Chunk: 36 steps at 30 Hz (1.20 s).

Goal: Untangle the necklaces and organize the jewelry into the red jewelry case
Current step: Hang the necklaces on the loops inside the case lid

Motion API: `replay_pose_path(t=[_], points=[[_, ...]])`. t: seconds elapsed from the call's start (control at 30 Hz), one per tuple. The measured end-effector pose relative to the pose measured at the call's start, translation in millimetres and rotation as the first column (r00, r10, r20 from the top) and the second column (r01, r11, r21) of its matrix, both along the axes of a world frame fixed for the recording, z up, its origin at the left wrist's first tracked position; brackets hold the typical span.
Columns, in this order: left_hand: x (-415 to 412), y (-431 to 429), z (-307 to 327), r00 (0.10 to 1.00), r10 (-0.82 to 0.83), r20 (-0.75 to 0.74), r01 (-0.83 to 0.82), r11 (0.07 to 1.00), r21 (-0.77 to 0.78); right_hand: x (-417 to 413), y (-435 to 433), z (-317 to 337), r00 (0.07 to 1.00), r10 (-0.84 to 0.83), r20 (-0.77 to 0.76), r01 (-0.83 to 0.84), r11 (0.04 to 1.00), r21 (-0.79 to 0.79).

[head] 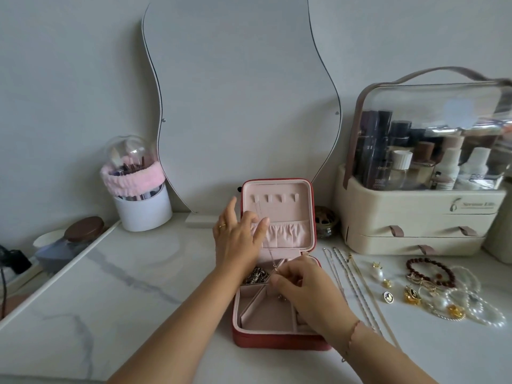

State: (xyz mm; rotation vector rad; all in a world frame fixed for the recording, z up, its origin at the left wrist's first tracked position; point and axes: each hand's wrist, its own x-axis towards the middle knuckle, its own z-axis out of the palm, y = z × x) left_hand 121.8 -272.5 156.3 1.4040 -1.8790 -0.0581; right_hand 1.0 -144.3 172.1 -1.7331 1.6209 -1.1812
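The red jewelry case (pixel 277 343) stands open in the middle of the table, its pink lid upright with a row of hooks and an elastic pocket. A thin necklace chain (pixel 270 252) runs from a left hook down to my right hand (pixel 307 292), which pinches its lower end over the tray. My left hand (pixel 238 236) rests against the lid with fingers spread, touching the chain near the pocket. A dark metal piece (pixel 256 274) lies in the tray's back left compartment.
Right of the case lie several long chains (pixel 352 284), pearl earrings (pixel 378 273), a brown bead bracelet (pixel 428 271), gold pieces and pearl strands (pixel 476 309). A cream cosmetics organizer (pixel 415 217) stands at back right, a brush holder (pixel 141 195) at back left, a wavy mirror (pixel 235 92) behind.
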Motion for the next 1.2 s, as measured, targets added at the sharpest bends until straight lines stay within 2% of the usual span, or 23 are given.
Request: replay_pose_path(t=[0.17,0.33,0.43,0.53,0.63,0.73,0.9,0.97,1.07,1.2], points=[[1,-4,1,0.999,-0.020,-0.028,0.022,0.998,0.054,0,2,5,0.996,-0.005,0.084,0.003,1.000,0.022],[1,-2,-2,0.959,-0.128,-0.254,0.161,0.981,0.113,-4,-10,24,0.967,0.045,0.251,-0.066,0.995,0.074],[1,-1,-2,0.895,-0.199,-0.400,0.252,0.964,0.084,-8,-34,48,0.958,0.053,0.280,-0.046,0.998,-0.032],[2,1,-2,0.848,-0.225,-0.479,0.297,0.952,0.079,-7,-62,75,0.950,0.062,0.307,-0.024,0.992,-0.127],[2,2,-2,0.823,-0.238,-0.516,0.332,0.938,0.097,-5,-89,88,0.957,0.065,0.283,-0.023,0.988,-0.151],[2,3,-3,0.797,-0.259,-0.546,0.368,0.925,0.097,-3,-109,82,0.983,0.043,0.176,-0.021,0.992,-0.125],[3,3,-3,0.782,-0.267,-0.564,0.382,0.919,0.094,-4,-118,56,0.996,0.085,0.012,-0.085,0.996,-0.010],[3,2,-3,0.800,-0.261,-0.541,0.373,0.921,0.108,-9,-113,56,0.996,0.088,-0.021,-0.089,0.995,-0.045],[5,4,-2,0.844,-0.249,-0.474,0.344,0.931,0.123,-24,-95,62,1.000,0.029,-0.011,-0.030,0.990,-0.140],[11,0,-4,0.929,-0.215,-0.302,0.254,0.962,0.095,-55,-47,59,0.997,-0.007,0.071,0.016,0.993,-0.120]])
